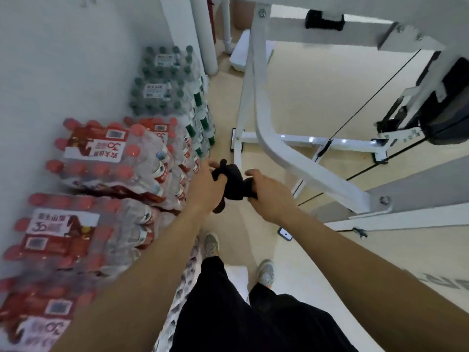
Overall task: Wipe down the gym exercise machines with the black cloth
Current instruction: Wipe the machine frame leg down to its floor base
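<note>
The black cloth is bunched up between both hands in front of me, above the floor. My left hand grips its left part with curled fingers, and a tail of cloth hangs below that hand. My right hand grips the right end. The white frame of an exercise machine rises just right of the hands; its curved bar passes close beside my right hand. Neither hand nor the cloth touches the frame.
Shrink-wrapped packs of red-capped water bottles and green-capped bottles are stacked along the white wall at left. A black cable and black weight stack sit at right. My shoes stand on beige floor.
</note>
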Demonstrator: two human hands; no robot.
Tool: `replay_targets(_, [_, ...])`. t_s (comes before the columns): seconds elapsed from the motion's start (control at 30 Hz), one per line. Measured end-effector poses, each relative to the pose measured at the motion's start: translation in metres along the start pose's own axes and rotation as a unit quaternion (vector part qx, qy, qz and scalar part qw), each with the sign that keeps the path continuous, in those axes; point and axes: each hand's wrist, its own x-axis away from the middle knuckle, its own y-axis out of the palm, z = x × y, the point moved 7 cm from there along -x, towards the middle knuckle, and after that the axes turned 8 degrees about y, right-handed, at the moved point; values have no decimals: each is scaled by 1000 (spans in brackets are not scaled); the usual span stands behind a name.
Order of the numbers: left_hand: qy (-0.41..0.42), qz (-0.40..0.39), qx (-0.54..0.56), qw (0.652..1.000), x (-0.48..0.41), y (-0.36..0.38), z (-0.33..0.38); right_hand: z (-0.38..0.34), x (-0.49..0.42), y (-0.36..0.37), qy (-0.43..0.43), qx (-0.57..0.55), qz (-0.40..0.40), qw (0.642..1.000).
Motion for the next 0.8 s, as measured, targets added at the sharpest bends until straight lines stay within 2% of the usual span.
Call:
replay_targets(0.07, [-25, 4, 36, 999, 16, -11, -24, -9, 1, 29, 12, 1, -76, 997])
replay_targets(0.2, [-71, 9, 102, 992, 27, -14, -63, -19, -6, 69, -4, 19, -171, 985])
replay_targets(0.33, [-120, 17, 95, 988, 21, 7, -112, -2, -23, 99, 34, -11, -190, 981])
replay_targets(0.53, [-131, 21, 46, 990, -7, 64, -176, 50, -74, 162, 71, -14, -185, 980])
replay_targets(0.63, [-156, 33, 30, 987, -24, 102, -221, 82, -108, 205, 102, -15, -218, 971])
replay_targets(0.8, [-171, 74, -34, 982, -59, 165, -298, 135, -174, 271, 99, -12, -240, 966])
